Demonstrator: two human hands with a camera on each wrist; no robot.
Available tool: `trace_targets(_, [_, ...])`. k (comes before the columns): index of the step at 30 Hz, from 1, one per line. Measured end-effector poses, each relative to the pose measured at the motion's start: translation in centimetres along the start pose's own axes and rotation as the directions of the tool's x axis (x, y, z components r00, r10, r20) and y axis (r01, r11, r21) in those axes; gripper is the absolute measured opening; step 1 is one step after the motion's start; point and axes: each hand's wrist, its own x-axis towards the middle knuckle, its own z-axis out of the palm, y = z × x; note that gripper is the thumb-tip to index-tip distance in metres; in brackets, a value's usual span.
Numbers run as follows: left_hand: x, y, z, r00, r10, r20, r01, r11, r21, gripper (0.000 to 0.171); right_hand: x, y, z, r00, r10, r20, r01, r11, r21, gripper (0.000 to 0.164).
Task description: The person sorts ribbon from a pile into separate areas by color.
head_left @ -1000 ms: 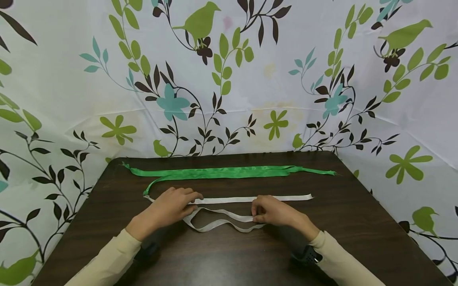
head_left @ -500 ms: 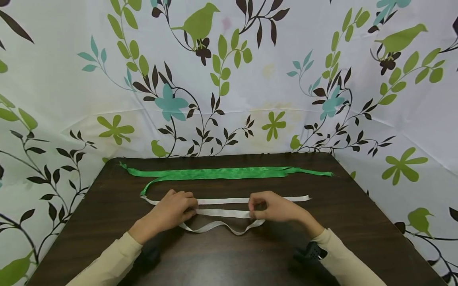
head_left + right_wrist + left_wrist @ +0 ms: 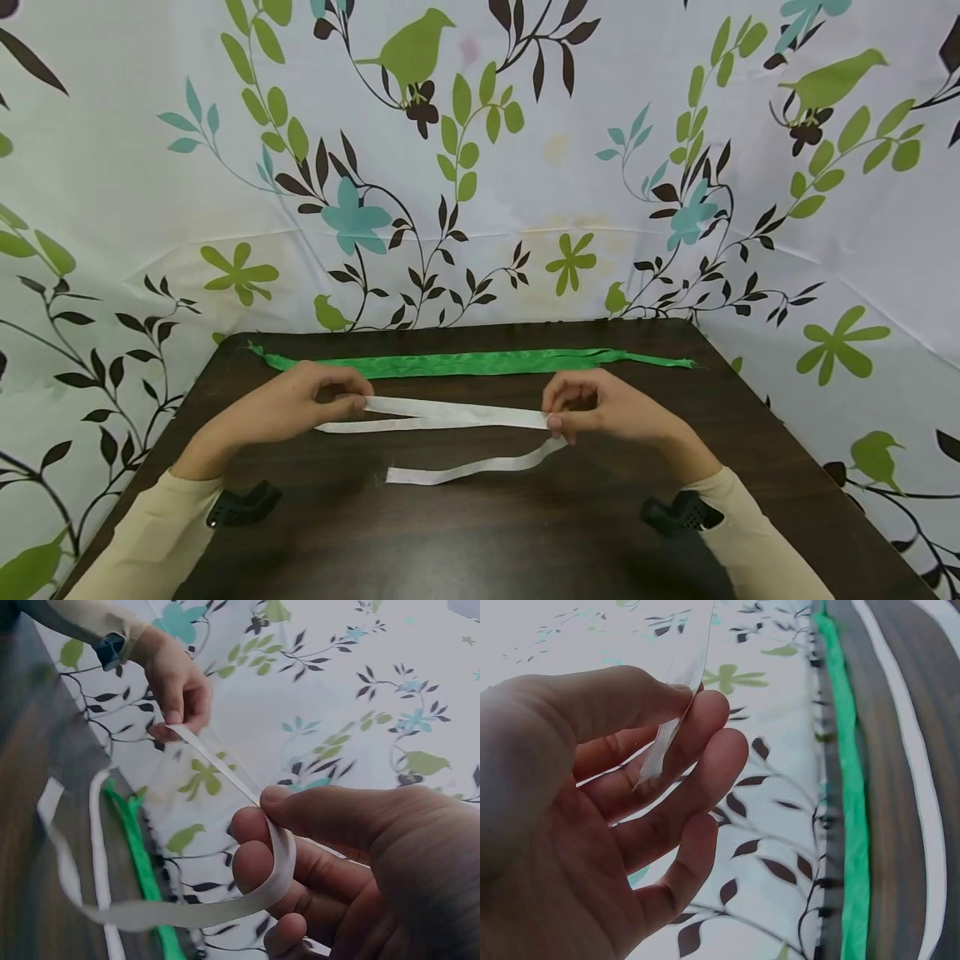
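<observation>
A white ribbon (image 3: 420,408) is stretched between both hands, raised above the table. My left hand (image 3: 277,408) pinches it near one end with thumb and forefinger; a short end of the ribbon (image 3: 652,757) pokes out across the fingers. Farther along, my right hand (image 3: 615,404) pinches the same ribbon with thumb and fingertips. From there a loose tail curves down and left in the head view. The right wrist view shows this ribbon (image 3: 281,862) looping below the thumb. Behind it, a second white strip (image 3: 352,427) lies on the table, partly covered by the left hand.
A folded green ribbon (image 3: 480,363) runs across the back of the dark wooden table (image 3: 450,550). Beyond the table's far edge hangs a white curtain (image 3: 525,167) printed with leaves and birds. Dark wrist devices sit at both sleeves.
Both hands have lifted and spread apart, the left one going left and away from me. The white ribbon, loosely looped before, is now taut between them, with its tail hanging from the right hand.
</observation>
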Motion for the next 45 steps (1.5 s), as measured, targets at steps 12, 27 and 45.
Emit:
trace_targets(12, [-1.8, -1.2, -2.2, 0.995, -0.099, 0.02, 0.098, 0.995, 0.033, 0.015, -3.4, -2.0, -4.2, 0.986, 0.047, -0.158, -0.068, 0.989, -0.13, 0.015])
trace_targets(27, [-2.6, -5.2, -3.0, 0.987, -0.129, 0.094, 0.13, 0.991, -0.008, 0.015, -8.8, 1.1, -6.8, 0.94, 0.227, -0.254, -0.277, 0.943, -0.182, 0.021])
trace_targets(45, [-3.8, -11.3, -3.3, 0.958, -0.26, 0.122, 0.265, 0.964, -0.029, 0.01, -15.0, 8.6, -9.4, 0.848, 0.383, -0.365, -0.457, 0.879, -0.139, 0.023])
